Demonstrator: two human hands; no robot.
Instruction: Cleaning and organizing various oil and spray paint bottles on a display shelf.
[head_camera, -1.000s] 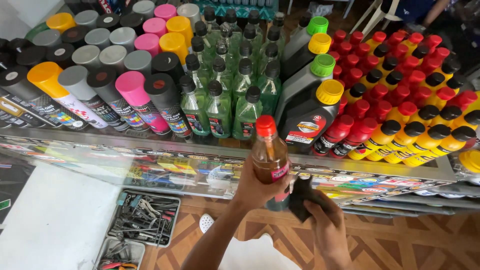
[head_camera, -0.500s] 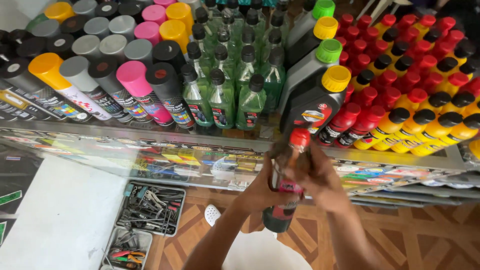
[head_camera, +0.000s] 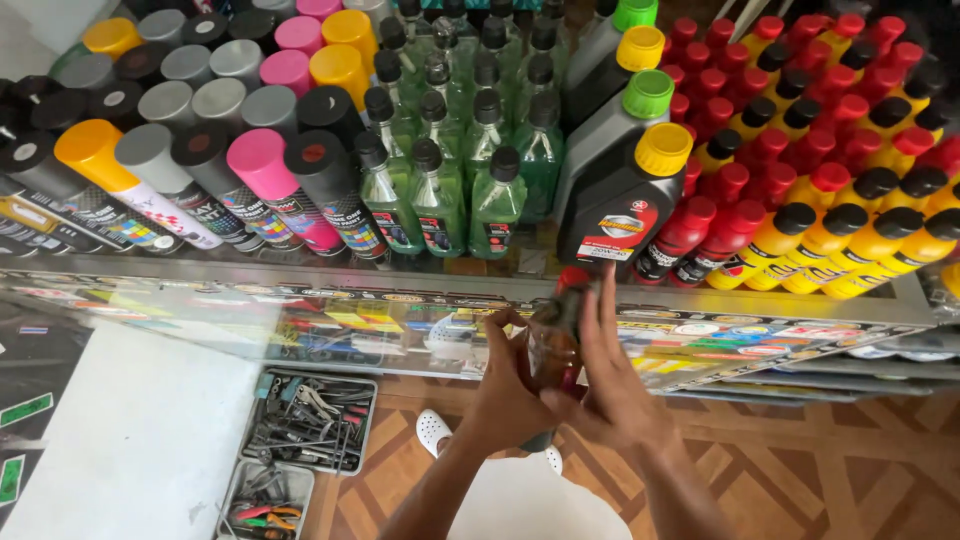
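holding a small red-capped bottle (head_camera: 556, 335) between both hands, left hand (head_camera: 505, 385) gripping, right hand (head_camera: 615, 375) fingers spread against it

A glass counter (head_camera: 300, 290) spans the frame. On its top, from left to right: spray cans (head_camera: 150, 170) with coloured caps, green bottles (head_camera: 440, 170), dark oil jugs (head_camera: 620, 190), then red and yellow bottles (head_camera: 820, 130). The wooden floor (head_camera: 800, 480) at lower left carries tool trays (head_camera: 310, 420).
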